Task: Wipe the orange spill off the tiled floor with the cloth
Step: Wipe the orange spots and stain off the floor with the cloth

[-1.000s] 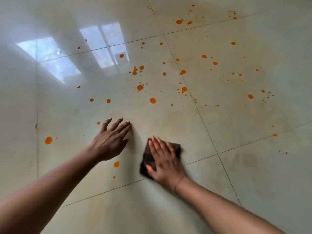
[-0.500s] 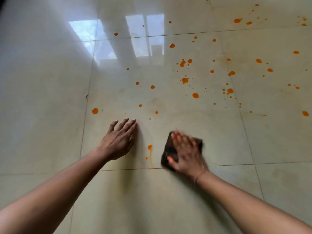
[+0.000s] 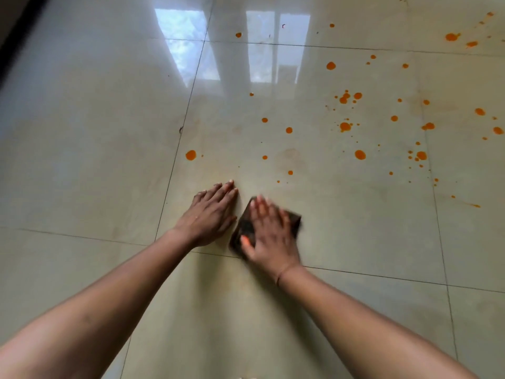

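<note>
A: Pressing down flat, the right hand (image 3: 269,236) covers a dark brown cloth (image 3: 246,228) on the glossy beige tiled floor (image 3: 95,160), fingers spread over its top and blurred at the edges.

B: And the cloth itself?

A: Folded into a rough square, it sticks out from under the palm on the left side and at the far right corner (image 3: 296,218). Its near edge lies right at a grout line (image 3: 382,276) running across the floor.

B: The left hand (image 3: 210,214)?

A: Empty, palm down on the tile just beside the cloth, fingers extended and close together. The thumb side nearly touches the cloth's left edge; I cannot tell if they meet.

B: Where is the orange spill?

A: Scattered as drops beyond the hands. One larger drop (image 3: 191,155) sits ahead of the left hand near a grout line running away from the person. A dense cluster (image 3: 345,97) lies further off to the right, with more drops (image 3: 360,154) and a thin streak (image 3: 474,205) at the right side. Faint yellowish smears show on the tile near the hands.

B: Anything else?

A: Window reflections (image 3: 188,45) shine on the far tiles.
</note>
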The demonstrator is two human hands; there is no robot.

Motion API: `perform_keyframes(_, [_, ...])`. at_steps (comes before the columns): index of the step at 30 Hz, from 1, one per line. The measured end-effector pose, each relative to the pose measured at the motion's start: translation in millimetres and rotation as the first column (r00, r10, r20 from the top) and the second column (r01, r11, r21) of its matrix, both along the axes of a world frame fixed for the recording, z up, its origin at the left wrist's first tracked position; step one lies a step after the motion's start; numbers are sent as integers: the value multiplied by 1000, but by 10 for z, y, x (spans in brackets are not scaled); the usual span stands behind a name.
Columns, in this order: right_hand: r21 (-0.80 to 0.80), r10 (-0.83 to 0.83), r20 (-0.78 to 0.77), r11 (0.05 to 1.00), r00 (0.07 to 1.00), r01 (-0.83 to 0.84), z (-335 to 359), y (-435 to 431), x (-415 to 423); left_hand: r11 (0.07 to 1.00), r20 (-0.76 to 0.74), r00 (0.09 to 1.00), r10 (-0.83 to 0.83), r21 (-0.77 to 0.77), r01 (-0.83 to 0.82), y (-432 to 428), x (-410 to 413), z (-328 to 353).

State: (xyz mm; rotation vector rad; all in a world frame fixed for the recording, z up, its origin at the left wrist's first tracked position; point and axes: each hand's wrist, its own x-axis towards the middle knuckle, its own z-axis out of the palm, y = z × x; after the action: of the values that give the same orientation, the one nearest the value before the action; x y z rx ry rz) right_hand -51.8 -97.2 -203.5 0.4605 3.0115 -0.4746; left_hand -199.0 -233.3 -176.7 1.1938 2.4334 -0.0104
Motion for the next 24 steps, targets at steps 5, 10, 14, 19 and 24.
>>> perform_keyframes(5, [40, 196, 0, 980, 981, -196, -4, 402, 595, 1000, 2, 1000, 21, 0, -21, -131, -49, 27])
perform_keyframes(10, [22, 6, 29, 1000, 1000, -7, 21, 22, -261, 997, -7, 998, 55, 56, -55, -183, -109, 19])
perform_keyframes(14, [14, 338, 29, 941, 941, -338, 57, 84, 412, 986, 2, 991, 136, 95, -136, -366, -167, 68])
perform_keyframes(19, [23, 17, 38, 1000, 999, -18, 42, 44, -700, 987, -1, 989, 150, 53, -150, -533, -195, 56])
perform_keyframes(24, [-13, 375, 13, 927, 927, -375, 53, -52, -13, 954, -53, 953, 297, 69, -293, -756, -356, 21])
